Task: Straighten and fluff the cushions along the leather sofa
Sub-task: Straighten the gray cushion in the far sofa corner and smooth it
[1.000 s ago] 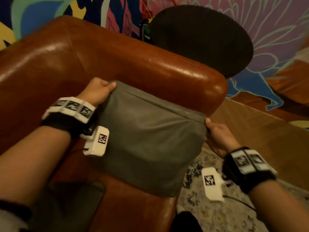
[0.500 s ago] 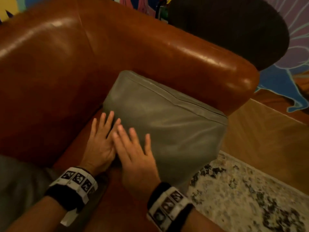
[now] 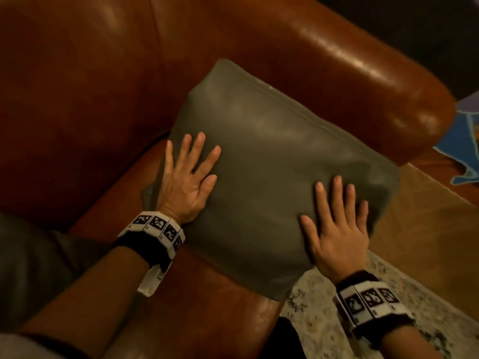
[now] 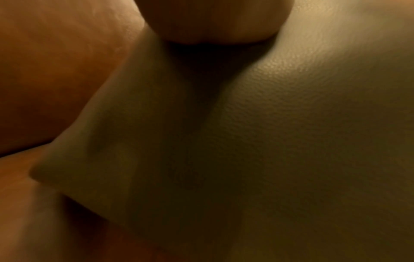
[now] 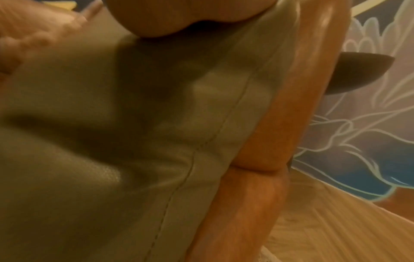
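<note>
Both hands have spread apart since half a second ago, when they lay side by side at the cushion's lower left; now each presses its own side of the cushion.

Nearest the camera, the right hand (image 3: 337,229) lies flat on the lower right part of the grey-green cushion (image 3: 272,177), its fingers (image 3: 337,193) straight and slightly fanned, gripping nothing. It carries a wristband (image 3: 370,304) with black-and-white markers. Below it, beside the sofa's front edge, shows a speckled pale rug (image 3: 324,330).

A little farther in, the left hand (image 3: 186,182) is also laid palm-down with its 5 fingers (image 3: 199,149) spread wide, pressing the cushion's left edge, holding nothing. Its own marker wristband (image 3: 158,229) sits over the seat. In the left wrist view the heel of the palm (image 4: 210,21) dents the cushion's grained surface (image 4: 313,141).

The cushion rests on the seat of the brown leather sofa (image 3: 77,86), tucked into the corner where the backrest meets the rounded armrest (image 3: 363,81), its top seam leaning against that armrest. Its lower right corner overhangs the seat's front edge.

Beyond the armrest lie a wooden floor (image 3: 427,216) and, farther still, a painted wall (image 5: 369,124) with pale flower outlines and blue shapes.
</note>
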Demonstrator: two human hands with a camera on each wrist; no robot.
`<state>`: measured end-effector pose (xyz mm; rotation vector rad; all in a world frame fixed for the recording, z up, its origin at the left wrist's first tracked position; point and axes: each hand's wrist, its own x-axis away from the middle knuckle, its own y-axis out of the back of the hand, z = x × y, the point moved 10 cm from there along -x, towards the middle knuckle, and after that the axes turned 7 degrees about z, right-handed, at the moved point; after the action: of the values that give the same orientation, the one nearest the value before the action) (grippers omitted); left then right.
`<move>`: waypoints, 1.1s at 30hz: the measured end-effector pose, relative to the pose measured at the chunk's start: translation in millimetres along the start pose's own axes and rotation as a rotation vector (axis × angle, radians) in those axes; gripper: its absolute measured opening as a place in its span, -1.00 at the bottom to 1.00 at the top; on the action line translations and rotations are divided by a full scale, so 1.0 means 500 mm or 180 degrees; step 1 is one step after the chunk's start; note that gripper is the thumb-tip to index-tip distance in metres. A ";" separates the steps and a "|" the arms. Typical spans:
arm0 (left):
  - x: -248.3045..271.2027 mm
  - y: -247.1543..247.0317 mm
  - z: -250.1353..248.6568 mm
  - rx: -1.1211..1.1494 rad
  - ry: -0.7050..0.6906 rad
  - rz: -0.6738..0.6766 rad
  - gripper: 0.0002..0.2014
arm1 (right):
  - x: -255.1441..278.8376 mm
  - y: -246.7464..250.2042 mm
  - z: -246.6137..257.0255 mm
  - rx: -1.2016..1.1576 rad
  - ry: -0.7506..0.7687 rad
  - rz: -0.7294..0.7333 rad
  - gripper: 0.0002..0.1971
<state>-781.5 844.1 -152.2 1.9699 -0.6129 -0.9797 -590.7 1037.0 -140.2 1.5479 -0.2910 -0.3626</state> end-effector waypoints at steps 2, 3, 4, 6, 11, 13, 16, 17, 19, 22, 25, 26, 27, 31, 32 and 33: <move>-0.003 0.002 -0.001 0.0006 0.0012 0.0034 -0.50 | -0.004 -0.007 -0.007 -0.0050 -0.0100 0.0102 -0.38; -0.004 0.005 -0.001 -0.0003 0.0035 0.0048 -0.50 | -0.005 -0.004 -0.008 -0.0138 -0.0215 0.0105 -0.38; -0.004 0.009 -0.002 -0.0024 0.0053 0.0076 -0.50 | 0.000 0.003 -0.008 -0.0277 -0.0402 0.0058 -0.37; 0.007 0.022 -0.002 -0.0070 0.0065 0.0133 -0.49 | 0.024 0.024 0.006 -0.0531 -0.0731 -0.0104 -0.37; 0.016 0.063 -0.066 -0.0256 -0.0673 0.0192 -0.47 | 0.024 0.081 0.251 -0.0903 0.0091 -0.0613 -0.34; -0.009 0.066 -0.085 -0.0273 -0.0939 0.0190 -0.48 | -0.024 0.074 0.324 -0.1137 0.0101 -0.0690 -0.33; -0.056 0.057 -0.070 -0.0298 -0.0903 0.0238 -0.49 | -0.084 0.043 0.332 -0.1037 -0.0247 -0.0574 -0.40; -0.065 0.050 -0.065 -0.0408 -0.0906 0.0294 -0.50 | -0.091 0.036 0.314 -0.0890 -0.0290 -0.0532 -0.41; -0.079 0.040 -0.060 -0.0638 -0.0875 0.0379 -0.50 | -0.095 0.034 0.250 -0.0648 -0.0370 -0.0412 -0.35; -0.095 0.033 -0.062 -0.0678 -0.0827 0.0426 -0.50 | -0.061 0.041 0.083 -0.0498 -0.0844 -0.0344 -0.27; -0.102 0.037 -0.035 -0.0483 -0.0462 0.0449 -0.40 | -0.024 0.037 -0.029 -0.0399 -0.1081 -0.0161 -0.31; -0.105 0.041 -0.019 -0.0304 -0.0244 0.0485 -0.33 | -0.020 0.034 -0.039 -0.0352 -0.1068 -0.0102 -0.33; -0.108 0.044 -0.002 -0.0121 -0.0033 0.0547 -0.26 | -0.022 0.033 -0.039 -0.0327 -0.1059 -0.0090 -0.33; -0.094 0.056 0.022 -0.0041 0.0351 0.0751 -0.19 | -0.004 0.041 -0.007 -0.0509 -0.1424 -0.0214 -0.28; -0.081 0.070 0.017 -0.0022 0.0370 0.0627 -0.22 | 0.005 0.046 0.021 -0.0601 -0.1400 -0.0320 -0.31; -0.065 0.087 0.005 0.0059 0.0325 0.0411 -0.28 | 0.012 0.054 0.066 -0.0689 -0.1236 -0.0472 -0.36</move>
<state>-804.8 842.4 -103.1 1.9571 -0.6845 -0.7922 -597.4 1003.9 -113.0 1.2824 -0.4243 -0.7894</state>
